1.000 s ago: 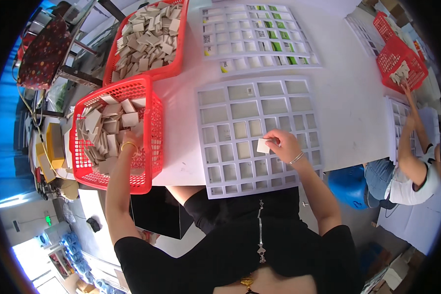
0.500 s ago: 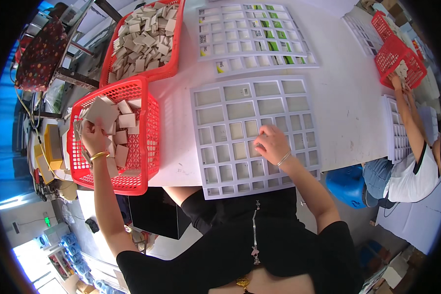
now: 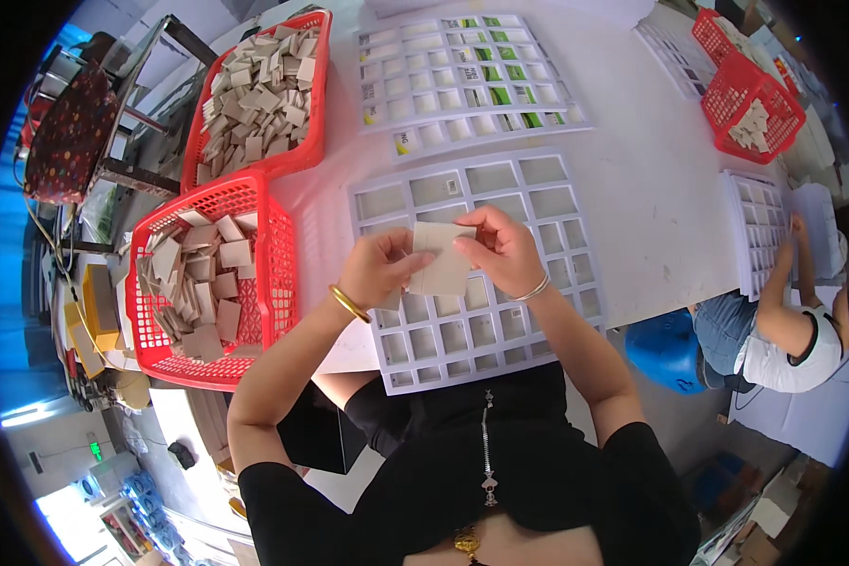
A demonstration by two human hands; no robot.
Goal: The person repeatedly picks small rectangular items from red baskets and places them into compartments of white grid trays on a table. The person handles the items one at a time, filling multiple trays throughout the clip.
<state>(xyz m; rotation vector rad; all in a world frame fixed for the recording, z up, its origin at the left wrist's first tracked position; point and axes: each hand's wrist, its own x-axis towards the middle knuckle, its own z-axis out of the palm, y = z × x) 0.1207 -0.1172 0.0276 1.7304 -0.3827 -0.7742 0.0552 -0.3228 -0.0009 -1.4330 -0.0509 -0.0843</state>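
Table (image 3: 641, 208) white — red baskets (image 3: 280, 255) left, co-worker (image 3: 788, 344) right — hands (image 3: 373, 271) both pinching pale cards (image 3: 443, 269).

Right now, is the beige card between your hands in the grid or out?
Out: left hand and right hand hold the beige card over the white grid.

Held cards (image 3: 443, 259) off-wht. Grid tray (image 3: 462, 184) wht w/ lilac tint, cells (image 3: 542, 170) lt grey. Baskets (image 3: 278, 269) red, lattice pattern; tiles (image 3: 264, 90) beige/off-wht. Rear trays (image 3: 462, 117) wht w/ grn, yel, blk patches. Stool (image 3: 662, 351) blue. Bag (image 3: 71, 141) dk red, multicol. dots. Bangle (image 3: 350, 304) gold.
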